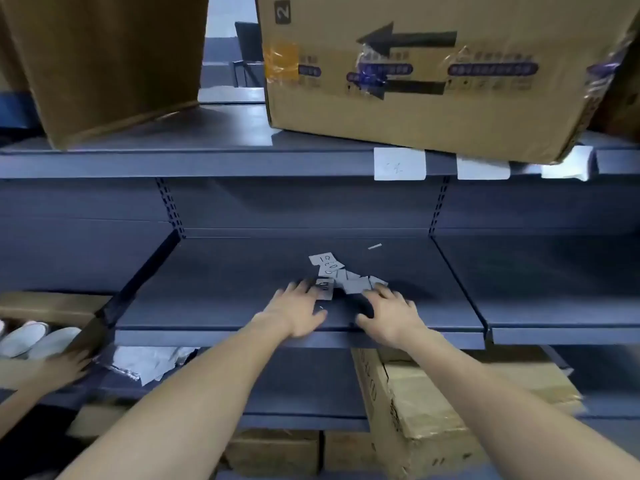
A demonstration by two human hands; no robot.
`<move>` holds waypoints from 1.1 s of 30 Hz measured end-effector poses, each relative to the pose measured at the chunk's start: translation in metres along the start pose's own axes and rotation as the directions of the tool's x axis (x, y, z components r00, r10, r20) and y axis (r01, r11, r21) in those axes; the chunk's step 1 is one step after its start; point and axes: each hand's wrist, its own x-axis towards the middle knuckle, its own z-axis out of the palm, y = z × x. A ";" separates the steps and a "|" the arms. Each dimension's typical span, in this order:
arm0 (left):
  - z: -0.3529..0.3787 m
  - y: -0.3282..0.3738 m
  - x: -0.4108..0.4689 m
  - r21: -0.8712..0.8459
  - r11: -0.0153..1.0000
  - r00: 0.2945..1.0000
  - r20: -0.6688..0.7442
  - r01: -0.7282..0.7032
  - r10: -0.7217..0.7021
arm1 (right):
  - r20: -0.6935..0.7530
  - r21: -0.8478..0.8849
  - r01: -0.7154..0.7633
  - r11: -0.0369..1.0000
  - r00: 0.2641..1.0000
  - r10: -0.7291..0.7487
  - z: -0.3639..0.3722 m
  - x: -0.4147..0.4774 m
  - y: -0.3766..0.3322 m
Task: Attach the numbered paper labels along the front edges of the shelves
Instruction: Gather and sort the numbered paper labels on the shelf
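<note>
A loose pile of small white paper labels (pixel 341 275) with handwritten numbers lies on the middle blue-grey shelf (pixel 214 292). My left hand (pixel 298 311) rests palm down at the pile's left edge, fingertips on one label. My right hand (pixel 393 315) lies flat at the pile's right edge, fingers spread. Neither hand visibly holds a label. Three white labels hang on the front edge of the upper shelf (pixel 173 164): one (pixel 399 164) with faint writing, a second (pixel 483 169) and a third (pixel 568 164) to its right. The middle shelf's front edge (pixel 221 337) carries no label.
Two big cardboard boxes (pixel 426 64) (pixel 104 57) stand on the upper shelf, the right one overhanging its edge. Another person's hand (pixel 65 370) reaches in at lower left near white shoes (pixel 31 339). More cardboard boxes (pixel 450 410) and a plastic bag (pixel 152 362) sit below.
</note>
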 end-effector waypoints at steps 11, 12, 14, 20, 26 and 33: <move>0.000 0.000 0.073 -0.136 0.990 0.998 0.067 0.019 -0.010 | 0.034 -0.070 0.154 0.986 0.988 -0.152 0.010 0.073 0.000; 0.002 0.002 0.076 -0.140 0.990 0.999 0.045 0.009 -0.002 | 0.016 -0.071 0.166 0.984 0.986 -0.165 0.010 0.076 -0.001; 0.012 0.003 0.080 -0.162 0.987 0.999 -0.023 0.020 -0.024 | -0.036 -0.053 0.168 0.984 0.985 -0.170 0.011 0.079 0.001; 0.042 0.004 0.074 -0.223 0.975 0.957 -0.279 0.017 -0.081 | -0.262 -0.016 0.172 0.985 0.950 -0.170 0.026 0.080 0.008; 0.050 0.003 0.072 -0.206 0.977 0.897 -0.422 0.047 -0.132 | -0.350 0.147 0.185 0.972 0.929 -0.124 0.031 0.085 0.020; 0.050 0.000 0.072 -0.355 0.934 0.937 -0.336 -0.032 -0.095 | -0.275 0.345 0.186 0.920 0.957 -0.090 0.023 0.093 0.021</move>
